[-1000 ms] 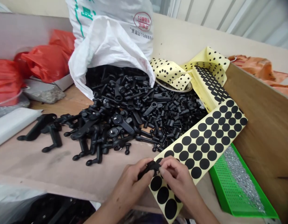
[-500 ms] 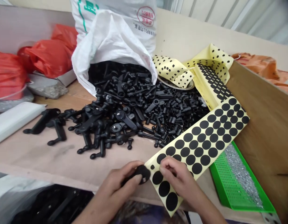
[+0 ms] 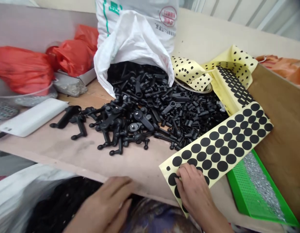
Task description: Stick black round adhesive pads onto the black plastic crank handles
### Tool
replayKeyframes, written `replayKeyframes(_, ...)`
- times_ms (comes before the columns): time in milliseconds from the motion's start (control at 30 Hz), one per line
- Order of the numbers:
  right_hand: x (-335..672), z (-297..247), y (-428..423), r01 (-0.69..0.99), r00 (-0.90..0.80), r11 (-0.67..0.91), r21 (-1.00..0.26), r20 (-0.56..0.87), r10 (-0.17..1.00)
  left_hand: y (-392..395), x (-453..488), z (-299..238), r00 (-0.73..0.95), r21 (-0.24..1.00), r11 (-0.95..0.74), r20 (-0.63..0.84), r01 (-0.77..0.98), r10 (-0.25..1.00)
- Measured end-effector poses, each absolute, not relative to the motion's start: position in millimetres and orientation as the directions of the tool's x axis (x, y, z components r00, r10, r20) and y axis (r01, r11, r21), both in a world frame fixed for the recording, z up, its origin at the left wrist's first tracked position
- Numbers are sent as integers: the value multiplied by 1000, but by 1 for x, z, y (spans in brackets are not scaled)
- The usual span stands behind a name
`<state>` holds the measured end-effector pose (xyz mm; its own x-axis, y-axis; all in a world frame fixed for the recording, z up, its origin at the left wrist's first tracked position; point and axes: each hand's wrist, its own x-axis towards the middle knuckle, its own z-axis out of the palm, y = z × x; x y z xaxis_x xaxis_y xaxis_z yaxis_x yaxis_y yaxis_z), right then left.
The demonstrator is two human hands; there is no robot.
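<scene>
My left hand (image 3: pixel 108 204) is slightly blurred at the table's front edge, its fingers curled together. What it holds, if anything, is hidden; something dark shows beside its fingertips. My right hand (image 3: pixel 194 187) lies over the near end of a pale yellow sticker sheet (image 3: pixel 163 165) with rows of round black stickers. Its thumb and forefinger pinch the edge of a round black sticker (image 3: pixel 172 179). Beyond both hands, black crank handles (image 3: pixel 111 121) with knobbed ends lie in a heap that spills from a white woven sack (image 3: pixel 137 35).
On the right, a green perforated basket (image 3: pixel 242 191) holds small shiny pieces beside a brown board (image 3: pixel 281 110). Red bags (image 3: pixel 21 69) and a white oblong object (image 3: pixel 34 116) are at the left. Below the table's edge is a bag of black parts (image 3: pixel 55 204).
My left hand has moved down and left, and the round black part it held is out of sight. My right hand has shifted on the sheet. The view has turned left.
</scene>
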<state>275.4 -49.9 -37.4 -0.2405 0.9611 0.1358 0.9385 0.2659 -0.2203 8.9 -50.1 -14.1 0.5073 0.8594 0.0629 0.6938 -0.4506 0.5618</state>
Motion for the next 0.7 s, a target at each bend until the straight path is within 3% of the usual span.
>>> replayKeyframes(133,278,-41,-52,916,-244,288,-279,184,952,-36,77,-19,690,467,-600,-30,649,723)
replayKeyframes(300,278,-42,-51,892,-237,284,-351,172,956,-29,114,-33,729,282,-698,-8,658,684)
replayKeyframes(467,277,-31,-51,828,-263,266,-494,77,962,-34,114,-44,715,215,-708,59,673,697)
replayKeyframes(600,283,-34,-51,774,-346,297,-559,20,938,-31,104,-54,701,291,-742,251,604,668)
replayKeyframes(700,293,-44,-48,771,-369,298,-563,-13,929,-14,81,-47,575,389,-726,443,567,687)
